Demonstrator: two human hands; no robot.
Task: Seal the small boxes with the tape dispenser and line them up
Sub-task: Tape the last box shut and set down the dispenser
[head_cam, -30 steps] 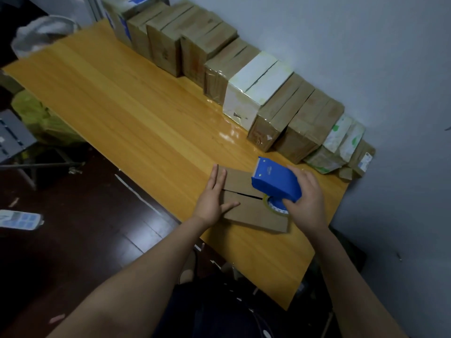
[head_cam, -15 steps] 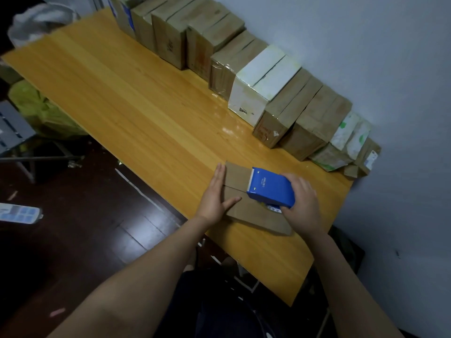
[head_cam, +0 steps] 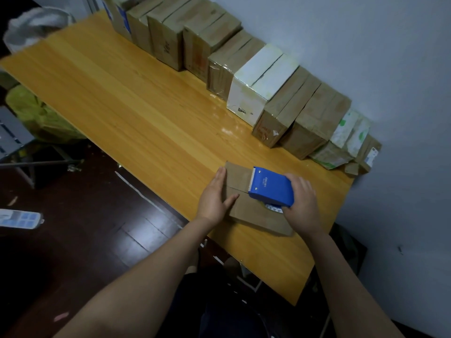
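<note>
A glossy, honey-coloured wooden table (head_cam: 122, 106) stands with one long edge against a plain pale blue-grey wall (head_cam: 341, 32), over a dark, shiny plank floor (head_cam: 73, 252) where a yellow-green bag (head_cam: 36, 118) sits beside the table's other long edge.

1 s back: dispenser (head_cam: 272, 189) tipped up at the right-hand end of the box (head_cam: 256, 215), roll (head_cam: 274, 209) exposed. Now: laid low along the seam (head_cam: 235, 189), toothed edge drawn toward the left hand (head_cam: 214, 196). With it the right hand (head_cam: 301, 203) followed, behind it; roll mostly covered.
</note>
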